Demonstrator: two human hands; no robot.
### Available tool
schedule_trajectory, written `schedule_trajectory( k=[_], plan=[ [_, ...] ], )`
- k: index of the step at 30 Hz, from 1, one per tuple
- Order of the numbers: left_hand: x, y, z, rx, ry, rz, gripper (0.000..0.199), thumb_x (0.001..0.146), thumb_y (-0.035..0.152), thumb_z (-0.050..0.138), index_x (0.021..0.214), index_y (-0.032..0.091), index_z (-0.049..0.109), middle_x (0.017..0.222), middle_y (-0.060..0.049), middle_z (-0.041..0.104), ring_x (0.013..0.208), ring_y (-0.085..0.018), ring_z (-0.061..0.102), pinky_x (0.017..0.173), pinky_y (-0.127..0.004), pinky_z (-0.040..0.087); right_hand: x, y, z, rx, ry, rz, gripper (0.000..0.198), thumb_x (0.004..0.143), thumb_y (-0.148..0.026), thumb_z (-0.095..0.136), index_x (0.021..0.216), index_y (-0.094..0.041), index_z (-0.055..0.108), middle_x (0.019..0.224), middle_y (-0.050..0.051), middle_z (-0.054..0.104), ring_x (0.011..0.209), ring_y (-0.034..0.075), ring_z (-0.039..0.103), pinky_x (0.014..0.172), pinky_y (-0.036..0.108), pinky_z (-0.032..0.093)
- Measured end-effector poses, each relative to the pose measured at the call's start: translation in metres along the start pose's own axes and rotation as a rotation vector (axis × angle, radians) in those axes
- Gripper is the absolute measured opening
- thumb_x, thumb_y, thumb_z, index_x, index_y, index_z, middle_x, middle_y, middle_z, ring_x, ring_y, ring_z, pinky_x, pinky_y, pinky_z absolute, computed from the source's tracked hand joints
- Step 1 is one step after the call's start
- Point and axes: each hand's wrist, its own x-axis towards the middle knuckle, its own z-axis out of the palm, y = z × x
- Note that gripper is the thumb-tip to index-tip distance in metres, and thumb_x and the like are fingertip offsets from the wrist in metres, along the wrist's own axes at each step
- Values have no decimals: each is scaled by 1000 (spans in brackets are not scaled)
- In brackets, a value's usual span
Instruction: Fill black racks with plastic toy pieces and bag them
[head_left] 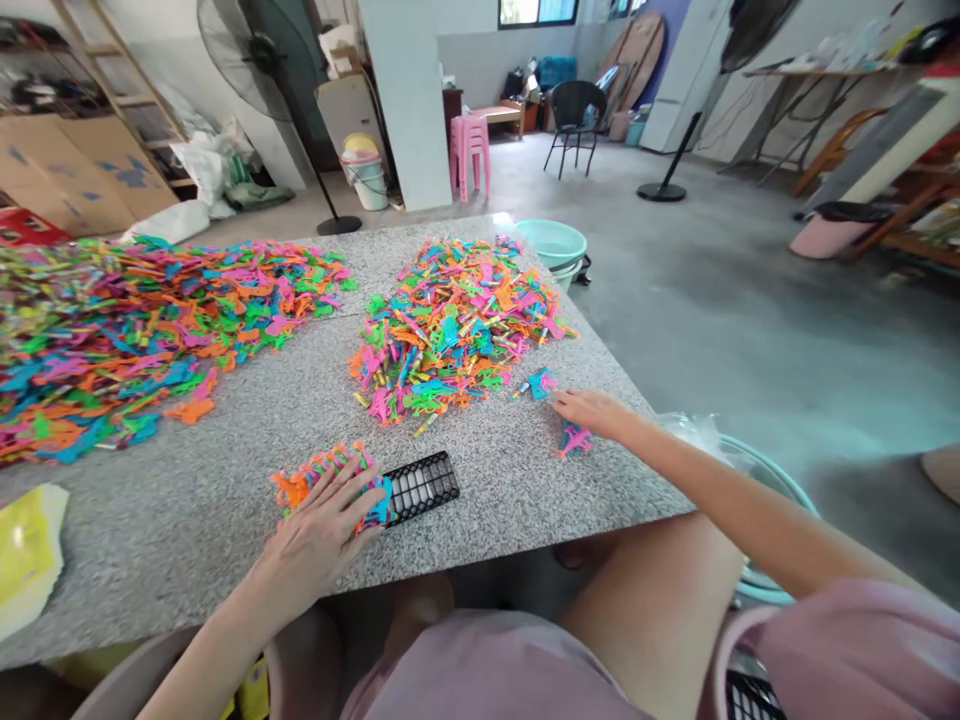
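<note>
My left hand (322,520) lies with fingers spread over a tight row of small plastic toys (307,483), mostly orange and pink with blue at the right end. This row covers the left part of a black grid tray (424,487), whose right part shows bare slots. On the right, my right hand (596,412) is closed low over the table, with pink and blue toys (576,438) showing beneath its palm; its grip is partly hidden. Just beyond its fingertips lies a blue and pink toy (538,384) with a yellow-banded stick.
A heap of mixed toys (457,330) sits ahead on the speckled stone table (510,480); a larger heap (150,340) spreads along the left. A yellow packet (30,550) lies at the left edge. Turquoise basins (553,240) stand past the table's far right corner.
</note>
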Motion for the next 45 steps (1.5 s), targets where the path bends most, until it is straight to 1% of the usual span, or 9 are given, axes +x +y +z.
schedule_trajectory(
  k=[4,9,14,19,25,31,35,41,45],
  plan=[
    [1,9,-7,-17,-55,-61,31,95,35,51,121,21,62,143,-10,52,141,-30,37,113,-52,37,-1,-33,11,234,74,23,18,82,-5,52,87,-19,62,87,5,66,78,15,61,74,26,43],
    [3,12,-8,-15,-88,-74,27,96,31,50,118,19,61,145,-11,50,143,-30,33,114,-53,36,32,-165,42,843,96,21,10,76,-20,65,85,-18,63,78,0,68,69,13,61,68,22,45],
    [3,12,-7,-25,-88,-77,26,96,30,50,119,20,60,148,-11,46,144,-30,31,116,-54,33,89,-242,53,941,175,-87,12,71,-10,62,79,-19,64,71,-3,66,68,12,59,65,19,41],
    [4,15,-10,-55,-103,-103,28,96,29,50,120,20,60,149,-10,46,144,-30,31,115,-53,34,104,-244,49,894,153,-236,17,68,-7,60,80,-19,64,69,-6,63,64,11,55,61,18,37],
    [5,17,-8,-70,-68,-139,41,96,29,49,135,19,49,148,-10,47,143,-28,32,116,-52,33,103,-246,50,773,112,-221,15,74,-12,62,87,-19,65,72,-3,66,65,13,57,62,19,37],
    [7,20,-8,-113,-46,-171,33,94,25,49,126,20,55,141,-9,54,141,-28,37,115,-51,35,113,-250,47,678,43,-315,18,75,-10,61,90,-18,68,82,2,71,79,16,64,68,20,40],
    [10,21,-10,-63,-4,-195,29,92,26,54,119,21,61,131,-12,58,133,-30,46,109,-49,43,112,-251,37,680,15,-304,18,74,-11,63,88,-20,70,82,1,72,81,18,65,69,20,42],
    [14,11,-8,37,-7,-8,37,92,26,51,128,22,56,142,-8,54,134,-30,44,111,-52,38,99,-263,34,554,52,-267,27,80,-12,60,106,-19,66,94,5,72,89,19,66,74,23,45],
    [11,8,-6,49,-15,-15,39,92,29,50,130,21,54,141,-7,55,136,-30,41,108,-48,42,84,-236,29,558,179,-173,35,85,-16,59,119,-22,59,107,5,69,101,19,63,83,25,47]
  ],
)
